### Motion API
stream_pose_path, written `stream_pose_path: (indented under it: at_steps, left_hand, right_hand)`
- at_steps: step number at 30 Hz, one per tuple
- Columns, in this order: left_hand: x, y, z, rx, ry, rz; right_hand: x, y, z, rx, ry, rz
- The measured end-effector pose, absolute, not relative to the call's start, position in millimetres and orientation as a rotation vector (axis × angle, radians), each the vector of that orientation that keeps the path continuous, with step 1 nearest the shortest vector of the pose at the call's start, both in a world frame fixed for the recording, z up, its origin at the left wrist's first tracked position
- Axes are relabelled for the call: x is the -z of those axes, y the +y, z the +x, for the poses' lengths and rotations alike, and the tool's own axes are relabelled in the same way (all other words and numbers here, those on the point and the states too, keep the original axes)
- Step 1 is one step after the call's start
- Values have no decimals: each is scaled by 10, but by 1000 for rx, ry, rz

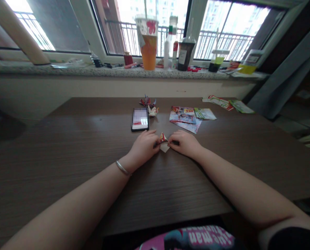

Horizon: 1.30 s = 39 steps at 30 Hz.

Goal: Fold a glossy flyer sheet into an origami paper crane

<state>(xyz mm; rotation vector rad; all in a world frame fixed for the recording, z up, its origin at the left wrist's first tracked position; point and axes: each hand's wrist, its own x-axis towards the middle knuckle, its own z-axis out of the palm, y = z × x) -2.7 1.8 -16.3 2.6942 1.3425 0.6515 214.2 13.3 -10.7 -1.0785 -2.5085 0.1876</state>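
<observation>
A small piece of folded paper (pixel 164 147), cream with red and yellow print, lies on the table between my hands. My left hand (pixel 146 143) pinches its left side, thumb and fingers closed at the edge. On the opposite side, the fingertips of my right hand (pixel 184 143) close on the paper's right edge. One printed corner of the paper points up and away from me. Beyond my left hand lies a phone (pixel 140 119) with a lit screen. Beside the phone sit a cream folded paper figure (pixel 153 111) and a darker red-purple one (pixel 146 101).
Printed leaflets (pixel 183 115) and green paper slips (pixel 205 114) lie beyond my right hand, with more slips (pixel 221 102) at the table's far right. Cups, including a tall orange drink (pixel 149 52), bottles (pixel 168 50) and pens line the stone windowsill (pixel 113 72).
</observation>
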Motion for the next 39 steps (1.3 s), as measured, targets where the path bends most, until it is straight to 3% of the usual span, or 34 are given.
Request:
stream_pose_path:
  at_steps: [39]
  left_hand:
    - [155, 66, -97, -688, 1022, 2847]
  right_hand:
    - [44, 33, 2060, 100, -2660, -1055]
